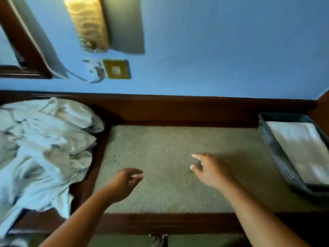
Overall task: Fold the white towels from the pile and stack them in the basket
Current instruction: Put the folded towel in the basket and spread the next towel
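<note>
Head view, first speaker: "Your left hand [126, 182] and your right hand [211, 172] are both over the green pad [160, 145] on the bench [160, 222], apart from each other. The fingers are loosely bent and they hold nothing. Whether the fingertips touch the pad, I cannot tell."

Second speaker: "So you are between two towels, I think. Where is the work that you finished?"

First speaker: "Look to your right. The basket [272, 148] stands at the right end of the bench, and a folded towel [299, 148] lies flat inside it. It may be one towel or a small stack; from this angle the layers cannot be counted."

Second speaker: "And what is left for you?"

First speaker: "Much, in my judgement. The pile [44, 143] at your left is large and crumpled, and it lies just beside the pad. No towel is spread on the pad, so no fold is in progress."

Second speaker: "Then your next step is probably to take one towel from the pile with the left hand, which is nearer, and to open it on the pad. You seem to be in the early part of the task, or the middle at most. How many towels are in the pile does not show."
</note>
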The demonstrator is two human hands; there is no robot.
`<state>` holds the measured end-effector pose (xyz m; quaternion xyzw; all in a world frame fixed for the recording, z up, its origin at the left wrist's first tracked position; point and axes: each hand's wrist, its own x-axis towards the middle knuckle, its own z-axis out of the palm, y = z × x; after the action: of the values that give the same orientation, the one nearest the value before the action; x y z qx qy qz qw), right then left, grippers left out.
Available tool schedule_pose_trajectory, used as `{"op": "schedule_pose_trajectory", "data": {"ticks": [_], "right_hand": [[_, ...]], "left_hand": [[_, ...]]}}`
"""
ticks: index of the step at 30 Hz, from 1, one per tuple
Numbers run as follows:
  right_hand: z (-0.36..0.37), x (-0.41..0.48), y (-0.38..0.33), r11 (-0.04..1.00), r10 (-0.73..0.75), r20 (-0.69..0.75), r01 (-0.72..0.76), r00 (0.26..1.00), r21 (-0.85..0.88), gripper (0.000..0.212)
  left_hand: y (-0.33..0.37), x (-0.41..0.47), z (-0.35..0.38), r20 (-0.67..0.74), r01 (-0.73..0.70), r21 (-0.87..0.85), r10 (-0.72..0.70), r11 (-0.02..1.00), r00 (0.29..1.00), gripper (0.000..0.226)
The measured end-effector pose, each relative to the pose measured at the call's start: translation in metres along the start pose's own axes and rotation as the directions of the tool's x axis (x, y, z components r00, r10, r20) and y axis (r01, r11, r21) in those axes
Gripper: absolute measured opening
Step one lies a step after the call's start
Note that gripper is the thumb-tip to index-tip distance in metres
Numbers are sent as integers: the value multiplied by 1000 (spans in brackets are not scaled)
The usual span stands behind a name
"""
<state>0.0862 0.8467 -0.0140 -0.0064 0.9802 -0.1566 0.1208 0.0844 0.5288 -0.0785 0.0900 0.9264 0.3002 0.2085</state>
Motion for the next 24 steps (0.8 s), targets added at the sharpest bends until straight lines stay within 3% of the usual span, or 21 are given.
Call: {"op": "schedule_pose_trajectory", "data": {"ticks": [6,13,20,24], "right_hand": [[43,1,-109,986,-156,97,150,983,67,50],[91,37,-240,963,-254,100,242,962,118,49],[168,113,-408,953,-223,51,206,974,223,34],[216,150,-475,974,-95,64,79,993,211,32]], "left_hand": [[-93,-87,-37,-111,183,-103,-194,978,975,32],[-193,-108,-114,-309,216,-226,-280,950,909,18],[-315,-117,-214,-328,177,-204,-238,963,914,20],[-364,-136,-267,-324,194,-154,-235,969,916,18]]}}
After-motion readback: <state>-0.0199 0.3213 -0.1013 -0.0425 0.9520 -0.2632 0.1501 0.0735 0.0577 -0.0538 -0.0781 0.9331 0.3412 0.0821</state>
